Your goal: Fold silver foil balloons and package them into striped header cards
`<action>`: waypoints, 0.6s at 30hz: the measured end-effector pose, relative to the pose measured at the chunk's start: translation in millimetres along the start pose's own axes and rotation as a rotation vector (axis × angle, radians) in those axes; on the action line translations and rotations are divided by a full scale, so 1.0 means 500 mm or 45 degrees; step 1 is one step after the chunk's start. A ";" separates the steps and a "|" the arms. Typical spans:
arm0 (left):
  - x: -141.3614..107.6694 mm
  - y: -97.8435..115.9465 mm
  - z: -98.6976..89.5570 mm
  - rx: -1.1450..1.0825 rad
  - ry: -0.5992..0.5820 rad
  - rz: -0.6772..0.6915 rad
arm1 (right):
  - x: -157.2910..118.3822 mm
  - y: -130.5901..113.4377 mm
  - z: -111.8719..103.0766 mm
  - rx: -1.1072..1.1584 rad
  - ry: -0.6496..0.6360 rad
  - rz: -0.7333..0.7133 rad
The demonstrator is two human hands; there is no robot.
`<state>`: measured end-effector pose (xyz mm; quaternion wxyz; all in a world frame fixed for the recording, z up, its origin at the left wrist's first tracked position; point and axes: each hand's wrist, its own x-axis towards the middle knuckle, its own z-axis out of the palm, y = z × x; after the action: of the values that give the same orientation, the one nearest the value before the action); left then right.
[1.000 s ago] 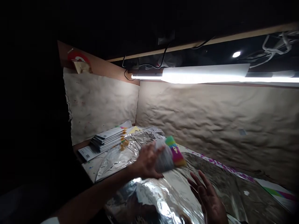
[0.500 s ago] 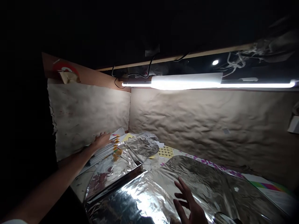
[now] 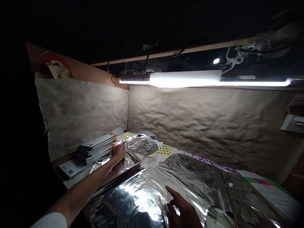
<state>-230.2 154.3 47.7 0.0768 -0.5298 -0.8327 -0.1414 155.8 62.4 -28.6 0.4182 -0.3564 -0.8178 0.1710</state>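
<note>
Basically the stack of booklets (image 3: 95,148) sits just left of the left hand (image 3: 118,152), the crumpled foil (image 3: 140,146) just right of it, and the big foil sheet (image 3: 190,177) lies under the right hand (image 3: 181,210).

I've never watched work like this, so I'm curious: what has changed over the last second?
The left hand has moved leftward and no longer holds the silvery packet and colourful item; it now sits beside the stack of booklets. The right hand has dropped lower over the foil sheet. The booklets stayed where they were.
</note>
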 end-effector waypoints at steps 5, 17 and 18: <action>-0.016 0.036 -0.069 0.045 0.175 0.085 | 0.002 0.001 -0.017 -0.018 -0.052 0.007; -0.319 0.323 -0.084 -0.012 0.302 0.677 | 0.187 -0.030 -0.103 0.858 0.073 0.913; -0.338 0.338 -0.073 -0.026 0.268 0.698 | 0.215 -0.038 -0.098 0.777 0.028 0.916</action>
<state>-6.2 64.7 61.3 0.1929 -0.7181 -0.6445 -0.1778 144.6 126.5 71.8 0.4267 -0.4797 -0.5503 0.5338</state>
